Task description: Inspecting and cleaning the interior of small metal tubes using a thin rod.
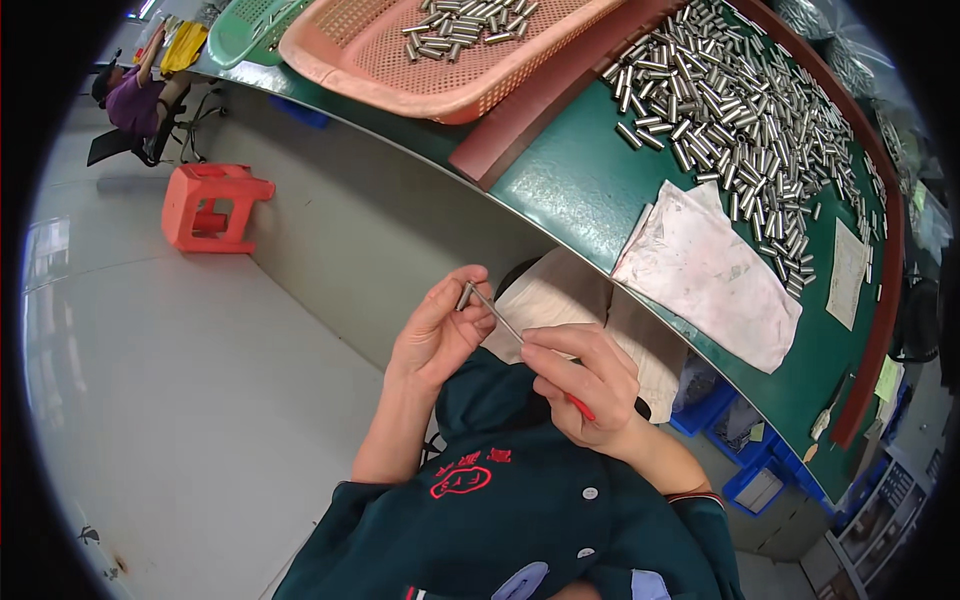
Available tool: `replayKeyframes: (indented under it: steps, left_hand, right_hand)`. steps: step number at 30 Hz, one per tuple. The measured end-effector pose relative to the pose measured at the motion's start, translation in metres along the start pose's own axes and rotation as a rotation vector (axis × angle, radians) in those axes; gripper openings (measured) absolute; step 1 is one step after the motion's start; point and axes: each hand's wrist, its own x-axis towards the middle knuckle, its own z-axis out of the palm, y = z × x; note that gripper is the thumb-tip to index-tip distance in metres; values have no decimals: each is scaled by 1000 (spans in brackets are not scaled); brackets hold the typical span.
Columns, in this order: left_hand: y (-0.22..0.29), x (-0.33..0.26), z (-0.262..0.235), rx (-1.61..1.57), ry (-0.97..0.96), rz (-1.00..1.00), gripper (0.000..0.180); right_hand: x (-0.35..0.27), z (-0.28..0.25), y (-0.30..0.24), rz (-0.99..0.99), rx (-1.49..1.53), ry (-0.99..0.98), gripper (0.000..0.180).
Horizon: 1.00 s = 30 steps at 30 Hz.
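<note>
Grey floor (pixel 180 400) spreads under and to the left of a long workbench (pixel 590 190) topped in green and edged with a dark red rail (pixel 545 100).

Nearest, above the person's dark green jacket (pixel 520 510), both hands meet in front of the chest. The left hand (pixel 435 335) pinches a small metal cylinder (pixel 465 295) between thumb and fingertips. The right hand (pixel 585 385) is clenched around a thin tool with a red handle (pixel 580 406), whose slim metal rod (pixel 497 314) runs up and left to touch the cylinder. A pale cloth (pixel 560 300) lies across the lap behind the hands.

Further off, on the bench top, a stained white cloth (pixel 710 275) hangs slightly over the near edge. Beyond it lies a broad heap of loose metal cylinders (pixel 745 110), with a sheet of paper (pixel 848 275) to its right. Under the bench at right sit blue bins (pixel 745 440).

Farther still, a pink plastic basket (pixel 400 55) holds more cylinders, and a green basket (pixel 250 30) sits just beside it. On the floor stands an orange-red plastic stool (pixel 212 207). At the far left another person (pixel 135 95) in purple sits at the bench.
</note>
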Motion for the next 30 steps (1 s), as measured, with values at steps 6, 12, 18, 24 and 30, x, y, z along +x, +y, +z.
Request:
replayKeyframes:
  steps: [6,12,18,24,30]
  left_hand:
    - [4,-1,0,110,-1,-75,21]
    - [2,-1,2,128,5,19,16]
    - [4,0,-2,-22,-44,74,13]
    - [9,-2,-7,208,15,166,17]
    - [4,-2,-5,220,55,147,19]
  right_hand:
    - [-5,4,2,-54,-43,19,38]
    - [-13,10,4,6,2,63,30]
    - [-15,-1,4,-113,-12,99,30]
    - [-14,3,4,-134,35,209,16]
    - [-14,8,7,-91,97,184,14]
